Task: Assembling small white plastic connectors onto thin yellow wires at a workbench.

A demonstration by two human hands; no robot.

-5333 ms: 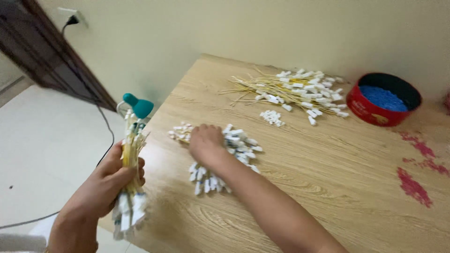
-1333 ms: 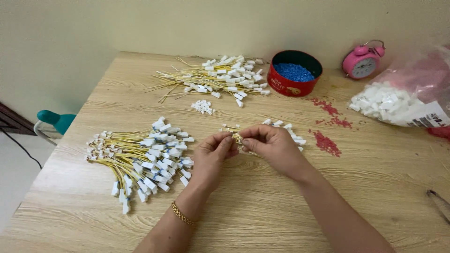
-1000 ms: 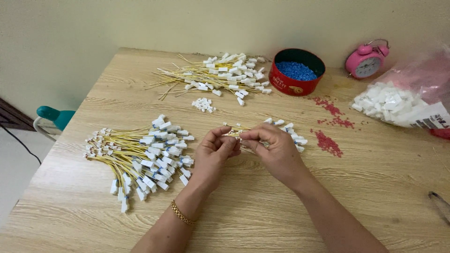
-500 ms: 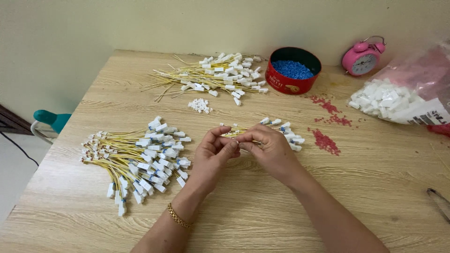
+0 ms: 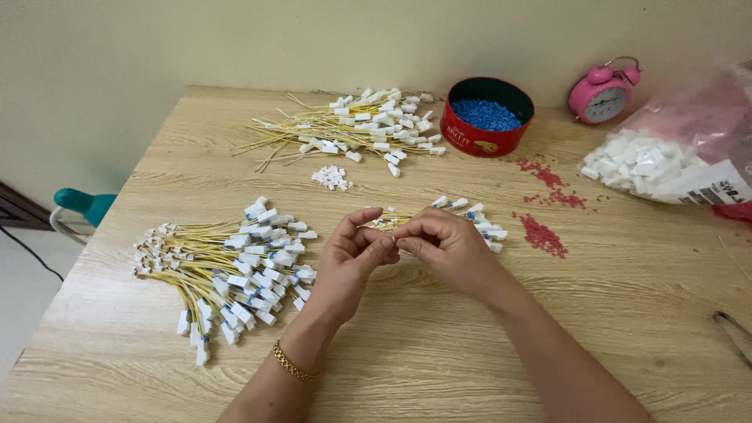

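My left hand (image 5: 350, 262) and my right hand (image 5: 446, 244) meet at the middle of the wooden table (image 5: 439, 345), fingertips pinched together on a thin yellow wire with a white connector (image 5: 385, 222). Behind my right hand lies a small bunch of the same wires (image 5: 479, 222). A large bundle of yellow wires with white connectors (image 5: 227, 266) rests on the table to the left of my left hand. A gold bracelet sits on my left wrist.
A second heap of yellow wires (image 5: 352, 133) lies at the back, with a small pile of white connectors (image 5: 330, 178) in front of it. A red round tin of blue beads (image 5: 486, 117), a pink alarm clock (image 5: 603, 94), a bag of white parts (image 5: 666, 160) and scattered red bits (image 5: 544, 235) occupy the right.
The view swung from the table's left edge to its middle. The large wire bundle, earlier held in my left hand, now lies on the table. Both hands now pinch one wire.
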